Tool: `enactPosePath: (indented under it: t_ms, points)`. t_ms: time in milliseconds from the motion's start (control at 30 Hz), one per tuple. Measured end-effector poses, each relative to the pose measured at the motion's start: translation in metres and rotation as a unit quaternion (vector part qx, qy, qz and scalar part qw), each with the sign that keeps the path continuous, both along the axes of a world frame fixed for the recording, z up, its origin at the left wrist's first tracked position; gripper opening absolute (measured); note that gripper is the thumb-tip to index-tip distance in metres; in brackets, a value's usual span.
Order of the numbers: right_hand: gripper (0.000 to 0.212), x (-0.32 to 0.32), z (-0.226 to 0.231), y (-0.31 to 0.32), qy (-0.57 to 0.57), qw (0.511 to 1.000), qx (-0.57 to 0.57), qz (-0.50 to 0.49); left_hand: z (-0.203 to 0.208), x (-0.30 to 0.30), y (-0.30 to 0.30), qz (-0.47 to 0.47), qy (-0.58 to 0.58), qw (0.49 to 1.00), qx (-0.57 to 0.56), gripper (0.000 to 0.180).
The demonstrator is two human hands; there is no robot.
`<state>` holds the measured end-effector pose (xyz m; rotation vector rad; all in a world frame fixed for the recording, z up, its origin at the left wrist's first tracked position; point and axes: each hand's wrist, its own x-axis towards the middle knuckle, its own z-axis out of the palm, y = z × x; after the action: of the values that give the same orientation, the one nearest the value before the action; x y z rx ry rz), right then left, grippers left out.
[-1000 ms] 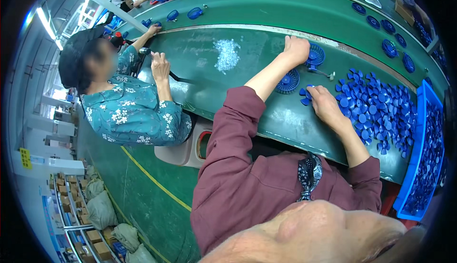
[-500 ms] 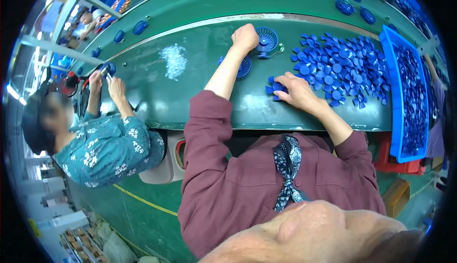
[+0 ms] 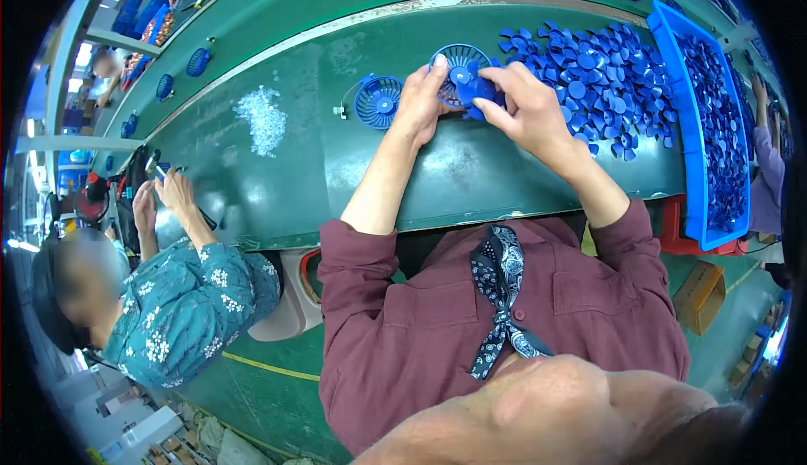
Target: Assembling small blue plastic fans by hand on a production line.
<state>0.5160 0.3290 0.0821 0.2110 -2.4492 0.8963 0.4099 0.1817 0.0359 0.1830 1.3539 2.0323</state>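
My left hand (image 3: 418, 105) grips a round blue ribbed fan housing (image 3: 448, 55) by its near left side, thumb over the rim. With thumb and fingers my right hand (image 3: 531, 113) pinches a blue fan blade (image 3: 476, 90) at the housing's open face. Whether the blade touches the motor shaft there is hidden. A second blue fan housing (image 3: 366, 105), with a thin wire and small connector, lies just left of my left hand. Beyond my right hand spreads a heap of loose blue fan blades (image 3: 609, 82).
A bright blue tray (image 3: 688, 150) full of blue parts stands at the right. Small clear pieces (image 3: 262, 120) lie in a heap on the green table (image 3: 311, 162). At the left a co-worker (image 3: 197, 297) handles a tool. Fan housings (image 3: 198, 62) sit on the far green belt.
My right hand has carried a fan blade from the heap's near edge to the housing. My left hand now holds that housing upright, facing me. The head view has shifted.
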Motion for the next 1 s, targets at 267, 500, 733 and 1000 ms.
enactPosePath:
  t_ms: [267, 500, 733, 1000]
  points:
    - [0.028, -0.023, -0.007, -0.011, -0.031, 0.989, 0.143, -0.025, -0.004, 0.006, 0.002, 0.041, -0.029, 0.997, 0.065, 0.043]
    - [0.028, -0.032, -0.017, -0.009, -0.016, 0.987, 0.153, -0.036, -0.003, 0.013, 0.003, 0.023, -0.005, 0.997, 0.075, 0.039]
    - [0.042, -0.024, -0.011, -0.008, 0.079, 0.992, 0.088, -0.045, -0.007, 0.009, 0.001, 0.092, 0.161, 0.983, 0.010, 0.025]
    - [0.031, -0.038, -0.027, 0.021, -0.249, 0.923, -0.280, 0.090, 0.002, 0.012, -0.002, 0.054, 0.236, 0.969, -0.056, 0.025]
